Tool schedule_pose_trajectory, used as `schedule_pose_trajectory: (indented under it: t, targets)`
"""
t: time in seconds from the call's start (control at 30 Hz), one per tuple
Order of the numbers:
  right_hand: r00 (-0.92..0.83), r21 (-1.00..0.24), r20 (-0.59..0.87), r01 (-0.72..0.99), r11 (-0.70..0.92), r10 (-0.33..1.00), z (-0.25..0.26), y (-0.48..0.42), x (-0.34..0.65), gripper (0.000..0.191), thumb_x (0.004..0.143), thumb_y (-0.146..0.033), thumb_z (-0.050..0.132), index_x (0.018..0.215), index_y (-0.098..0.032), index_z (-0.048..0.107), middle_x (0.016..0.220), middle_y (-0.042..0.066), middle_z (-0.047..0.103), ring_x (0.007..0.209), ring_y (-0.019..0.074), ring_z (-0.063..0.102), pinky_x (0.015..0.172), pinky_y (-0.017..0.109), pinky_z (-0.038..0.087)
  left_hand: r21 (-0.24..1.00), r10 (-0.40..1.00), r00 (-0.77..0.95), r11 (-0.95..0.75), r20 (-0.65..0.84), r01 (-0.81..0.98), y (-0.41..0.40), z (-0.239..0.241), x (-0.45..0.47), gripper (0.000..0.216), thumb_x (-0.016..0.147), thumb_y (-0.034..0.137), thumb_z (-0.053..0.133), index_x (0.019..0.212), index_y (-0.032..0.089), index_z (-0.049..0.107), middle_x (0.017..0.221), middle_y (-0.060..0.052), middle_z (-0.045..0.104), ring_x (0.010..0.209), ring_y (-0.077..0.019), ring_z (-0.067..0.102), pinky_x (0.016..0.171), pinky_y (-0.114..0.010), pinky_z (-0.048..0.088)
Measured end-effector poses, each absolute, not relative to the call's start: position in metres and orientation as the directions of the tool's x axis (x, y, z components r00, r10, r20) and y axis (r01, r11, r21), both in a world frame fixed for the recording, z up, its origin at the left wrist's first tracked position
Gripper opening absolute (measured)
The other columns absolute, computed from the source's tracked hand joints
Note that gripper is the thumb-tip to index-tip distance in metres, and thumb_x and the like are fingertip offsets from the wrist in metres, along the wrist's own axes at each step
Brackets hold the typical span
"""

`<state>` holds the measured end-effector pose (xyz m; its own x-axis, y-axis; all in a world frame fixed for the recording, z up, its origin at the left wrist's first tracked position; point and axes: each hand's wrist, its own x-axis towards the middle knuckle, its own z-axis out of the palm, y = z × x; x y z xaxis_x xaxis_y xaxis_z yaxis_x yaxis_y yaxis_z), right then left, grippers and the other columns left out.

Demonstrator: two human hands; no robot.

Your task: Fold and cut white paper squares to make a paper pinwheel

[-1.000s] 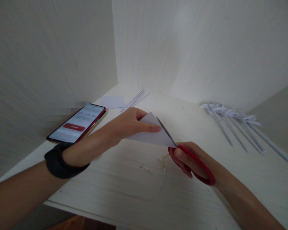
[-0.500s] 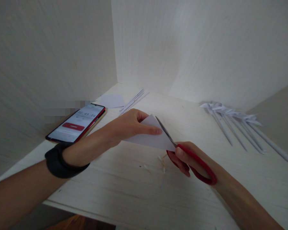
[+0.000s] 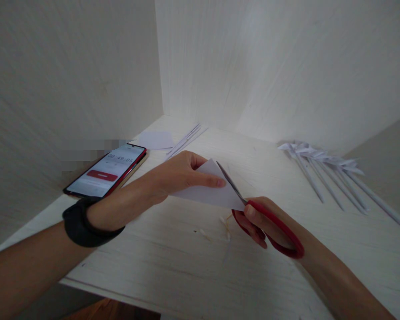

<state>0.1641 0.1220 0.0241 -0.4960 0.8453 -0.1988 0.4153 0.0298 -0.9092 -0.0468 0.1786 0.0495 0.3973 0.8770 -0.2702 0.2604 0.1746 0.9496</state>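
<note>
My left hand (image 3: pixel 190 173) pinches a white piece of paper (image 3: pixel 203 195) above the table, thumb on top and the other fingers mostly hidden behind. In my right hand (image 3: pixel 256 218) is a pair of scissors with red handles (image 3: pixel 280 231). Their metal blades (image 3: pixel 231 181) lie along the paper's right edge, close to my left thumb. Whether the blades are fully closed is hard to make out. Below the paper, several cotton swabs (image 3: pixel 227 226) lie on the table near my right fingers.
A phone (image 3: pixel 108 173) showing a timer lies at the left. Behind my left hand are a flat white paper sheet (image 3: pixel 155 140) and several thin paper strips (image 3: pixel 186 140). Several paper pinwheels on rolled sticks (image 3: pixel 323 160) rest at the right by the wall (image 3: pixel 280 66).
The scissors' handles have shifted very slightly to the right. A faint thin line now shows on the table behind the blades. My left hand and the paper are nearly still.
</note>
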Motion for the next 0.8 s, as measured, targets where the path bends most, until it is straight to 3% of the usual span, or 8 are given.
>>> schedule_pose_trajectory:
  t: [0.2, 0.5, 0.8]
  targets:
    - [-0.430, -0.900, -0.241, 0.434, -0.035, 0.870, 0.031, 0.121, 0.159, 0.060, 0.077, -0.075, 0.046, 0.054, -0.020, 0.042, 0.047, -0.003, 0.040, 0.042, 0.0093, 0.036, 0.039, 0.022, 0.023, 0.944, 0.858, 0.417, 0.206, -0.301, 0.257, 0.178, 0.050, -0.048, 0.017, 0.062, 0.032, 0.078, 0.069, 0.018, 0.073, 0.062, -0.001, 0.068, 0.050, -0.0102, 0.056, 0.045, -0.018, 0.036]
    - [-0.487, -0.917, -0.249, 0.396, -0.042, 0.837, 0.019, 0.129, 0.164, 0.060, 0.076, -0.076, 0.046, 0.055, -0.020, 0.044, 0.046, -0.003, 0.042, 0.040, 0.0089, 0.039, 0.038, 0.022, 0.025, 0.944, 0.847, 0.442, 0.188, -0.296, 0.272, 0.182, 0.045, -0.052, 0.025, 0.061, 0.039, 0.078, 0.075, 0.019, 0.073, 0.069, -0.002, 0.071, 0.054, -0.0120, 0.060, 0.047, -0.020, 0.038]
    - [-0.425, -0.886, -0.268, 0.462, -0.048, 0.865, 0.025, 0.125, 0.161, 0.060, 0.076, -0.075, 0.047, 0.051, -0.021, 0.042, 0.044, -0.003, 0.042, 0.039, 0.0099, 0.037, 0.040, 0.024, 0.024, 0.950, 0.867, 0.440, 0.108, -0.233, 0.292, 0.184, 0.045, -0.051, 0.023, 0.063, 0.040, 0.077, 0.071, 0.019, 0.074, 0.062, 0.001, 0.067, 0.050, -0.0089, 0.054, 0.044, -0.018, 0.032]
